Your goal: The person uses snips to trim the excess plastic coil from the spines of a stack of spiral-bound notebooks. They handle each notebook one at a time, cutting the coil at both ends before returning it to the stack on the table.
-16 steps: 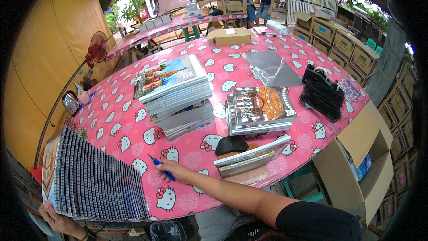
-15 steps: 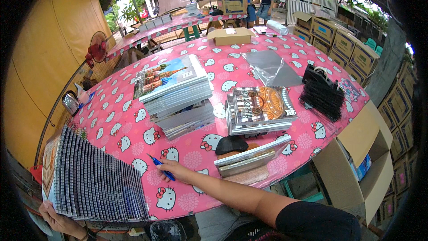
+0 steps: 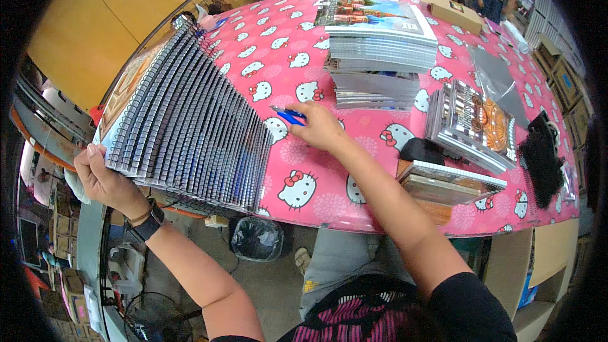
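A tall leaning stack of spiral-bound notebooks [image 3: 183, 114] stands at the left edge of the table, its black wire coils facing me. My left hand [image 3: 111, 180] is closed on the near left corner of the top notebook, whose cover shows a brown and white pattern. To the right of the stack, my right hand [image 3: 316, 126] grips small blue-handled cutting pliers [image 3: 291, 116], their metal tip pointing left toward the coils. The tip is apart from the notebooks, above the pink tablecloth [image 3: 288, 152].
Beyond my right hand stand a tall stack of books [image 3: 383, 50] and a lower one [image 3: 472, 123]. Nearer lie upright notebooks [image 3: 449, 183] and a black mesh bundle [image 3: 541, 164]. An open carton [image 3: 544, 272] is at the right, a lined bin [image 3: 256, 239] below.
My view has swung left and down, bringing more of my left arm into sight. The pliers stay in my right hand, and my left hand still holds the stack's corner.
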Tool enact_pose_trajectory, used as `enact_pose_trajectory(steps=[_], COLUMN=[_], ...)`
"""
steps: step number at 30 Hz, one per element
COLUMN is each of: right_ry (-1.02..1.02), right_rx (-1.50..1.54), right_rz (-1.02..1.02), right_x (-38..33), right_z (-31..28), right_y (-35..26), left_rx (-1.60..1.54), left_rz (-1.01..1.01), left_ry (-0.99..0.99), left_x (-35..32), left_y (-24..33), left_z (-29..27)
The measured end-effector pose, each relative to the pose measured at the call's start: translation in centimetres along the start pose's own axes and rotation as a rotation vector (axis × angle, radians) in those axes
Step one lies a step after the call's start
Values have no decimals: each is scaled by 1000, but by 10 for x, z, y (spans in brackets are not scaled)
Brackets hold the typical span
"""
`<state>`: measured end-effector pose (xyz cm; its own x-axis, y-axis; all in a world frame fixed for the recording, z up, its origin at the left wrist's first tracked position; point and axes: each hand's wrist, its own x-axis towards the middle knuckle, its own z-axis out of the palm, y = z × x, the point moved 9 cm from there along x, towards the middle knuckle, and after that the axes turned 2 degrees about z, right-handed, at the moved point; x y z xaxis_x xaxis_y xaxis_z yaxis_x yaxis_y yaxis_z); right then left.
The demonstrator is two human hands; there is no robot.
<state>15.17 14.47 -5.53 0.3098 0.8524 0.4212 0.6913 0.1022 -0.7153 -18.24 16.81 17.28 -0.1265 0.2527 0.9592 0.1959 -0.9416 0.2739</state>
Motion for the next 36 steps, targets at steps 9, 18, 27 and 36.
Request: enact_pose_trajectory(steps=[9,18,27,36], right_ry=[-171,-81,-353,-270], right_rx=[-326,-458,-20,248], right_rz=[-5,-67,161,375], right_x=[17,18,26,11], right_z=[7,3,28,42], right_y=[-25,-39,-20,5], left_rx=[2,11,-16,-52], left_rz=[-42,-59,-63,-95], left_ry=[42,41,35,45], left_x=[-2,-1,-2,-2], left_y=[-13,-15,-13,-20], left_z=[-9,-8,-7,-10])
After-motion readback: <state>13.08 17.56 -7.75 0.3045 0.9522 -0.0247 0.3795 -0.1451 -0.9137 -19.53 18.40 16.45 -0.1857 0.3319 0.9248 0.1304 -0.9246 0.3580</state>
